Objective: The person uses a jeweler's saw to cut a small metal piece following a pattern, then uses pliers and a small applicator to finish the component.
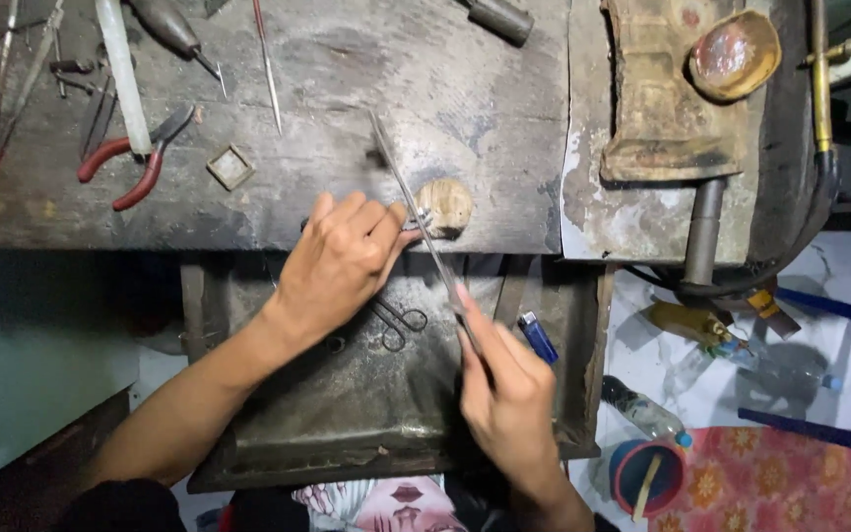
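Observation:
My left hand (342, 261) pinches a small metal piece (418, 221) against the wooden bench peg (445, 205) at the front edge of the workbench. My right hand (506, 384) grips a long thin metal file (414, 212), which slants up and left across the small piece. A metal catch tray (347, 394) hangs under the bench below both hands. Small scissors (398, 322) lie in the tray, partly hidden by my left wrist.
Red-handled pliers (135, 158), a white rod (125, 74), a square metal frame (230, 166), thin files and other tools lie on the worn bench top (366, 89). A blue lighter (538, 337) rests in the tray. A dish (736, 54), hose, bottles and a patterned mat are at the right.

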